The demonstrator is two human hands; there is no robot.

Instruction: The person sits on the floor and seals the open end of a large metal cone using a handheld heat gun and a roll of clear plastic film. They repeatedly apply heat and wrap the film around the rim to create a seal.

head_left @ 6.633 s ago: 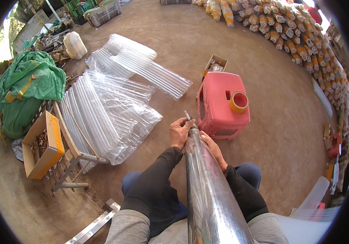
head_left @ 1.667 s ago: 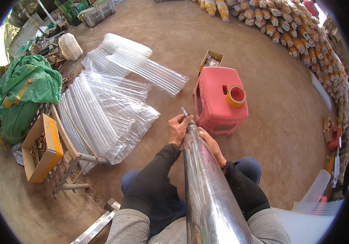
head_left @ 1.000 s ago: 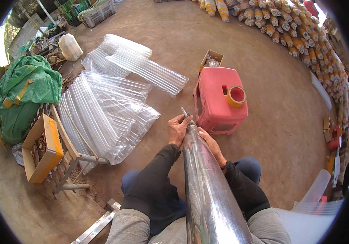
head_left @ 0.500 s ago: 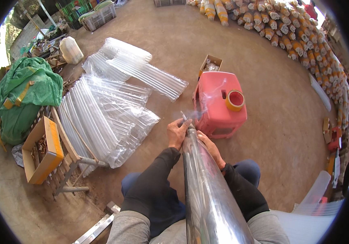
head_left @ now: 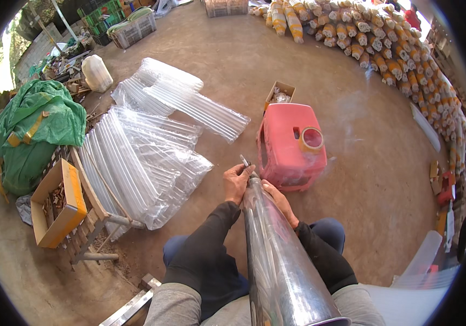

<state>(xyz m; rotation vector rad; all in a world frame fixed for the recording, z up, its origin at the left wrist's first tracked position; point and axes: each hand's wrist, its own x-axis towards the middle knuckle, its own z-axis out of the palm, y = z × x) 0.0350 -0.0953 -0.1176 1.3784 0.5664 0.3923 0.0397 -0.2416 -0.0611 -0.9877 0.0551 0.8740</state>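
Observation:
A long shiny metal cone (head_left: 282, 255) lies between my arms, its wide end close to my body and its narrow tip pointing away. My left hand (head_left: 236, 183) is at the tip, thumb and fingers closed around a slim whitish stick that looks like a cigarette (head_left: 244, 160). Against the right side of the cone, just below the tip, my right hand (head_left: 281, 202) grips it, with part of its fingers hidden behind the metal. Just beyond the hands stands a pink plastic stool (head_left: 287, 141). On it sits a roll of tape (head_left: 312, 139).
Clear plastic-wrapped tubes (head_left: 135, 157) lie on the floor to the left. Beside them are a wooden rack (head_left: 89, 190), an open carton (head_left: 54, 217) and a green sack (head_left: 37, 130). Wrapped bundles (head_left: 390, 49) are piled far right. A small box (head_left: 280, 93) stands behind the stool.
Smoke near my left hand has drifted right, past the stool. The view has tilted slightly, bringing the cone's wide rim in. Both hands keep their places at the cone's tip.

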